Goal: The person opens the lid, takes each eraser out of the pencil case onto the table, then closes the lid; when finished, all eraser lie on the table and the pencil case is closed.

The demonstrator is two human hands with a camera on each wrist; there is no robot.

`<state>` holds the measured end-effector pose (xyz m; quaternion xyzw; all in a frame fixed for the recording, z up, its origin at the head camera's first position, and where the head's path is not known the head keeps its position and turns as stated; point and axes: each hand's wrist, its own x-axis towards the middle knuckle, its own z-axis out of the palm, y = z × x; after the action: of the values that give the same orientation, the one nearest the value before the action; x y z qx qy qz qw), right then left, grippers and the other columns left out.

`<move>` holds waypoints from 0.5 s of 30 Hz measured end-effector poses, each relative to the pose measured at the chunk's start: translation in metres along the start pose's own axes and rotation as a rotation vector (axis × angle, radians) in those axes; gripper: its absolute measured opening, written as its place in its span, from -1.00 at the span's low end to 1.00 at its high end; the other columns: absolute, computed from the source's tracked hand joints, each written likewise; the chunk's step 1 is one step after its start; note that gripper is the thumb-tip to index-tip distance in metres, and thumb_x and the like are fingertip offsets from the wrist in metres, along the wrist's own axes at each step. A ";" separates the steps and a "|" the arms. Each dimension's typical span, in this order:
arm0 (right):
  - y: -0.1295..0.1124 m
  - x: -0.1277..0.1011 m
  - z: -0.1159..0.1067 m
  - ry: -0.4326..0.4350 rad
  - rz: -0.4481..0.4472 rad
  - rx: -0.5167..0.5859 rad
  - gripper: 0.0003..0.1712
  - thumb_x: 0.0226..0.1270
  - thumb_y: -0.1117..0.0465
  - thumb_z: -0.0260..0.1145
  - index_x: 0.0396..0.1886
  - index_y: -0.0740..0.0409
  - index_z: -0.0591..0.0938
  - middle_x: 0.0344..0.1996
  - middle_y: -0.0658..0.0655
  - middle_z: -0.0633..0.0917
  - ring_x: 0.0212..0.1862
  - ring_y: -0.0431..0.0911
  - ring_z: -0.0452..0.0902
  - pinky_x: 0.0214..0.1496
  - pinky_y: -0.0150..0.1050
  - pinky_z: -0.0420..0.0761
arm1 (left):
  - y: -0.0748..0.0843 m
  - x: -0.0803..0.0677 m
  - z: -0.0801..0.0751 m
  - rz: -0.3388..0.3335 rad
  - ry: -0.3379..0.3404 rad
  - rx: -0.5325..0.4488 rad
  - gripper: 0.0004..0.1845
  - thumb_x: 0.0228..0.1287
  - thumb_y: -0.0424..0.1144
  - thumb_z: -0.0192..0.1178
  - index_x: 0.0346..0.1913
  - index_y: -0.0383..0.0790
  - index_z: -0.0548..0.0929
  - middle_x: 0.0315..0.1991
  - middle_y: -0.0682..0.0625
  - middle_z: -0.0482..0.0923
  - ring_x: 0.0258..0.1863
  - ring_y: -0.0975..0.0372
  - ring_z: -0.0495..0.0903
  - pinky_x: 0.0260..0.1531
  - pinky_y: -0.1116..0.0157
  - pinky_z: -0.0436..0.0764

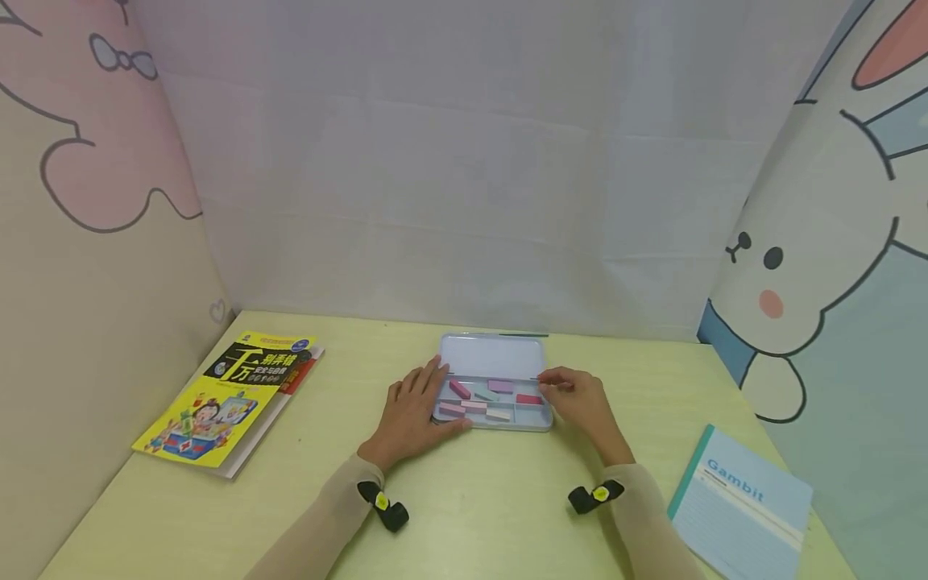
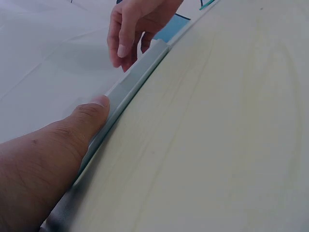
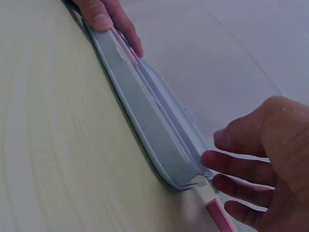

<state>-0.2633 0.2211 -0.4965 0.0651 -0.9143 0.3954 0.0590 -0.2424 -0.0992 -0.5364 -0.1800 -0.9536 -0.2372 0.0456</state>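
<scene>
One open case point(image 1: 493, 362) lies lengthwise left-to-right.

This looks like a child's study corner, in what building cannot be told: a pale yellow wood-grained tabletop point(image 1: 500, 515) bears a yellow-and-black illustrated book point(image 1: 228, 403) and a light-blue "Gambit" notebook point(image 1: 743, 507), before a creased white sheet point(image 1: 464, 177), between a beige cartoon-printed panel point(image 1: 94, 322) and a blue-green rabbit-printed panel point(image 1: 870, 387).
</scene>
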 end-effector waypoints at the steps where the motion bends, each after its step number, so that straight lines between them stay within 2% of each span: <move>1: -0.001 -0.001 -0.001 -0.043 -0.003 -0.017 -0.77 0.48 0.19 0.38 0.02 0.07 0.83 0.03 0.17 0.87 0.15 0.16 0.74 0.27 0.17 0.67 | 0.000 0.000 0.000 -0.001 -0.002 0.004 0.13 0.30 0.48 0.26 0.75 -0.03 0.12 0.80 -0.05 -0.04 0.69 -0.18 0.14 0.53 -0.30 0.21; 3: -0.003 -0.001 -0.003 -0.099 -0.019 -0.041 -0.78 0.46 0.19 0.37 -0.01 0.06 0.85 0.07 0.17 0.86 0.23 0.20 0.70 0.35 0.26 0.60 | 0.000 -0.001 -0.001 -0.006 -0.010 0.010 0.14 0.31 0.50 0.24 0.75 -0.02 0.10 0.80 -0.03 -0.06 0.70 -0.17 0.13 0.55 -0.29 0.20; 6: -0.004 -0.002 -0.004 -0.131 -0.063 -0.073 -0.79 0.43 0.20 0.40 -0.05 0.06 0.87 0.09 0.19 0.85 0.30 0.26 0.67 0.42 0.32 0.54 | -0.001 -0.001 -0.002 -0.008 -0.018 0.014 0.14 0.31 0.51 0.23 0.76 -0.01 0.09 0.81 -0.03 -0.08 0.70 -0.17 0.12 0.56 -0.29 0.19; 11: -0.004 -0.001 -0.002 -0.186 -0.173 -0.130 -0.75 0.43 0.29 0.38 0.02 0.17 0.85 0.10 0.23 0.85 0.29 0.28 0.70 0.43 0.31 0.55 | -0.001 0.000 -0.002 -0.003 -0.009 0.004 0.14 0.30 0.51 0.23 0.75 -0.01 0.11 0.81 -0.03 -0.07 0.71 -0.17 0.12 0.55 -0.30 0.19; 15: -0.008 -0.003 0.000 -0.216 -0.190 -0.153 -0.72 0.42 0.33 0.39 0.07 0.22 0.83 0.08 0.23 0.85 0.26 0.25 0.71 0.42 0.29 0.58 | -0.001 0.000 -0.001 -0.003 -0.005 0.006 0.14 0.29 0.53 0.22 0.75 -0.01 0.11 0.80 -0.04 -0.05 0.70 -0.17 0.13 0.55 -0.30 0.20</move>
<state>-0.2593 0.2162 -0.4913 0.1887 -0.9325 0.3078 0.0022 -0.2425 -0.1005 -0.5364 -0.1791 -0.9546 -0.2341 0.0432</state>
